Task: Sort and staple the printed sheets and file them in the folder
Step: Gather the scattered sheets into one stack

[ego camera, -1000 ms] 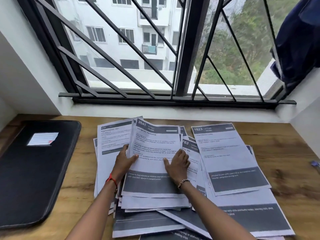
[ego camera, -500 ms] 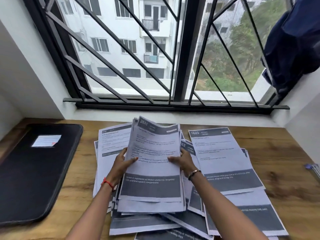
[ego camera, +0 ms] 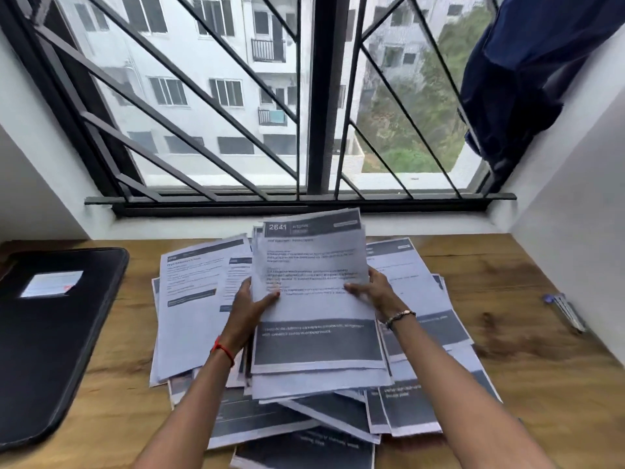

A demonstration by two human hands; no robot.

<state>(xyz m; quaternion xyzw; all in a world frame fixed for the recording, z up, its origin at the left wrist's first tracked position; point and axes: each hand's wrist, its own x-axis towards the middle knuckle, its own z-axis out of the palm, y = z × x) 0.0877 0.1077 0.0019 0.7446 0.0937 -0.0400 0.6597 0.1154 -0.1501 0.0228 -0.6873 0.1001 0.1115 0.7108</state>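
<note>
Thin stack of white printed sheets headed 2641 point(ego camera: 313, 299), body text blurred, side edges pinched between left hand point(ego camera: 252, 308) and right hand point(ego camera: 375, 291), raised above scattered sheets point(ego camera: 199, 299)

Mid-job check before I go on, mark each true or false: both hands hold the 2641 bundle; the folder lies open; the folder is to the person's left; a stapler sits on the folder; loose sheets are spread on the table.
1. Both hands hold the 2641 bundle. True: the left hand grips its left edge, the right hand its right edge.
2. The folder lies open. False: it lies shut and flat on the table.
3. The folder is to the person's left. True.
4. A stapler sits on the folder. False: only a white label shows on its cover.
5. Loose sheets are spread on the table. True: they lie overlapping under and around the bundle.
</note>
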